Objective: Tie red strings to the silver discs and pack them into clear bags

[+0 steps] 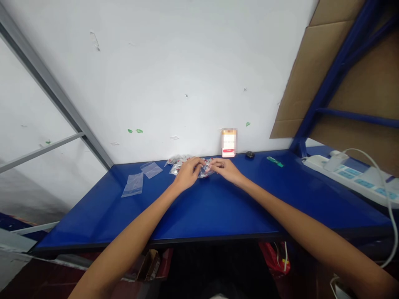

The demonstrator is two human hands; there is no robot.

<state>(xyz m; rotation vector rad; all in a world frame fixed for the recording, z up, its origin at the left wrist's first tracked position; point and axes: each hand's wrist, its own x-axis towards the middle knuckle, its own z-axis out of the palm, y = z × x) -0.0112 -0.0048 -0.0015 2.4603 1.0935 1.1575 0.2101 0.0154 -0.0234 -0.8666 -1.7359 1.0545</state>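
Note:
Over the back middle of the blue table (199, 216), my left hand (188, 172) and my right hand (227, 169) face each other. Between them is a small clear plastic bag (205, 170) with red and white marks, pinched by the fingers of both. What the bag contains is too small to make out. Just behind and to the left of my left hand lies a pile of similar clear bags (175, 162), partly hidden by that hand. Two flat clear plastic bags (133, 185) lie farther left on the table.
A phone (229, 143) with a lit screen leans upright against the white wall (199, 62). To its right are a small round black object (249, 155) and a green tool-like item (275, 161). A white power strip (349, 176) with a cable lies at the right.

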